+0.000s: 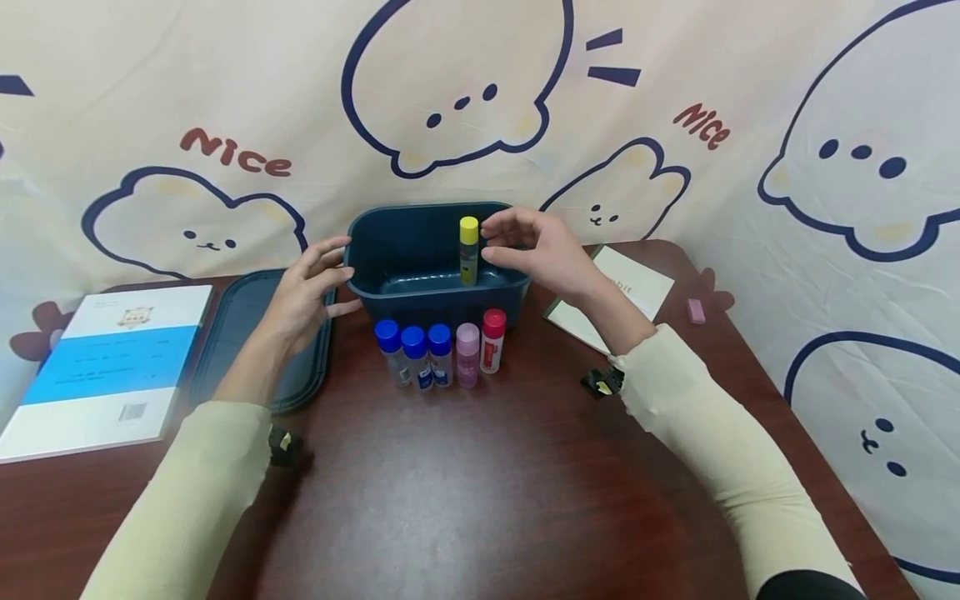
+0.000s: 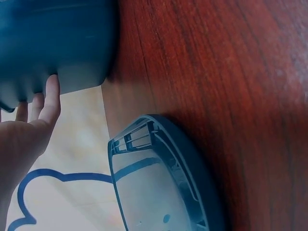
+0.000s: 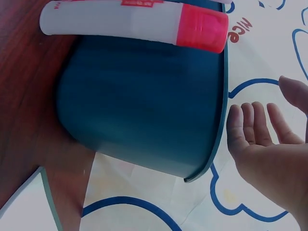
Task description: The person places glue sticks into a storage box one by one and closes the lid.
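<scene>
A dark blue plastic bin (image 1: 442, 307) stands at the back of the table. My left hand (image 1: 303, 292) touches its left end, fingertips on the wall below the rim, as the left wrist view shows. Inside the bin, a clear glue stick with a yellow cap (image 1: 468, 252) stands upright near the right end. Just right of that cap is my right hand (image 1: 536, 246), over the bin's right rim, fingers loosely bent with nothing between them. In front of the bin stand three blue-capped glue sticks (image 1: 414, 358), a pink one (image 1: 467, 357) and a red-capped one (image 1: 492, 342).
A dark blue lid (image 1: 300, 379) lies left of the bin, beside a white and blue book (image 1: 112, 358). Under my right forearm lies a pale notebook (image 1: 633, 279), with a small pink eraser (image 1: 696, 312) farther right. A printed cloth (image 1: 442, 50) hangs behind the table.
</scene>
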`<control>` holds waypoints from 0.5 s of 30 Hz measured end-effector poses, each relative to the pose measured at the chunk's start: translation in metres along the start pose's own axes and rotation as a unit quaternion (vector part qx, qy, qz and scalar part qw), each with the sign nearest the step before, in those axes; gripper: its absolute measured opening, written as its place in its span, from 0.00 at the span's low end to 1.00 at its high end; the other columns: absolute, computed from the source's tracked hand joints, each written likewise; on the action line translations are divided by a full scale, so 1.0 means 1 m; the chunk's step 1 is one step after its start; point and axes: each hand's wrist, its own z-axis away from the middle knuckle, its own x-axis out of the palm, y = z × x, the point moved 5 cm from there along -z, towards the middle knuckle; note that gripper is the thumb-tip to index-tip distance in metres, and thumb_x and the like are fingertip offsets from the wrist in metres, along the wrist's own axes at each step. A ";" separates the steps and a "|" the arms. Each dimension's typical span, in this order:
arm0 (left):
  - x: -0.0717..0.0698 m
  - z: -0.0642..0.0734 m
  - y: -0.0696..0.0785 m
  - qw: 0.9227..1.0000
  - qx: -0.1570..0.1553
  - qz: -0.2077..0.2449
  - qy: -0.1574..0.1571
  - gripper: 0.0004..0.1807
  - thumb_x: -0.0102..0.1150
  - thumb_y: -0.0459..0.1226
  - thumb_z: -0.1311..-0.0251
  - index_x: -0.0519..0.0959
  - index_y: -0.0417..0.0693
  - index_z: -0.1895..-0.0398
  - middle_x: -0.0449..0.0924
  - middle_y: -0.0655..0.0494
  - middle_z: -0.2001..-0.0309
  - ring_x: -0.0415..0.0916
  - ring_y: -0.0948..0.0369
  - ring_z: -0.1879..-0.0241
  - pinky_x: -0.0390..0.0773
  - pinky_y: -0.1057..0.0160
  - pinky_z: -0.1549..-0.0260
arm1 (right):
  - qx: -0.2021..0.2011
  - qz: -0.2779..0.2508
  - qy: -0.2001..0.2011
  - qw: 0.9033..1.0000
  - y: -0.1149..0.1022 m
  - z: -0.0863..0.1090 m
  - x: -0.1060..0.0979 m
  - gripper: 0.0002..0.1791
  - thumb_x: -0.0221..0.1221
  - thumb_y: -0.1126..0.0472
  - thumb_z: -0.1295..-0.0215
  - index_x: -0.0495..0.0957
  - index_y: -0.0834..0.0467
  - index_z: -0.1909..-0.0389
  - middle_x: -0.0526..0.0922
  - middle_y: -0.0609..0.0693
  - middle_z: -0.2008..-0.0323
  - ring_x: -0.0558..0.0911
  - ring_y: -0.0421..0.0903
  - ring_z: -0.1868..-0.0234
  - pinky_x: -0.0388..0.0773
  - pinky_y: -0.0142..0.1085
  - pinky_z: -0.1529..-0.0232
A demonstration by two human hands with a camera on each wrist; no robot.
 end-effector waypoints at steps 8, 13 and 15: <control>0.000 0.000 -0.002 1.000 0.006 0.009 -0.004 0.26 0.52 0.39 0.24 0.64 0.55 0.26 0.56 0.49 0.25 0.59 0.47 0.31 0.84 0.57 0.53 | -0.013 -0.007 -0.028 0.999 0.005 0.013 0.002 0.20 0.63 0.64 0.30 0.76 0.65 0.40 0.81 0.56 0.46 0.79 0.51 0.46 0.79 0.40 0.46; 0.000 0.000 -0.002 1.000 0.004 0.003 -0.003 0.25 0.51 0.40 0.24 0.64 0.54 0.26 0.54 0.48 0.24 0.58 0.49 0.31 0.84 0.59 0.54 | -0.035 -0.015 -0.065 0.997 0.009 0.020 0.005 0.20 0.62 0.67 0.30 0.74 0.68 0.40 0.81 0.60 0.46 0.80 0.52 0.45 0.79 0.39 0.45; 0.000 0.000 -0.002 1.000 0.003 -0.001 -0.004 0.25 0.51 0.39 0.24 0.64 0.54 0.26 0.52 0.48 0.23 0.56 0.50 0.30 0.84 0.59 0.54 | -0.039 -0.017 -0.070 0.997 0.009 0.023 0.004 0.20 0.62 0.67 0.30 0.75 0.68 0.40 0.82 0.60 0.46 0.81 0.52 0.45 0.80 0.39 0.44</control>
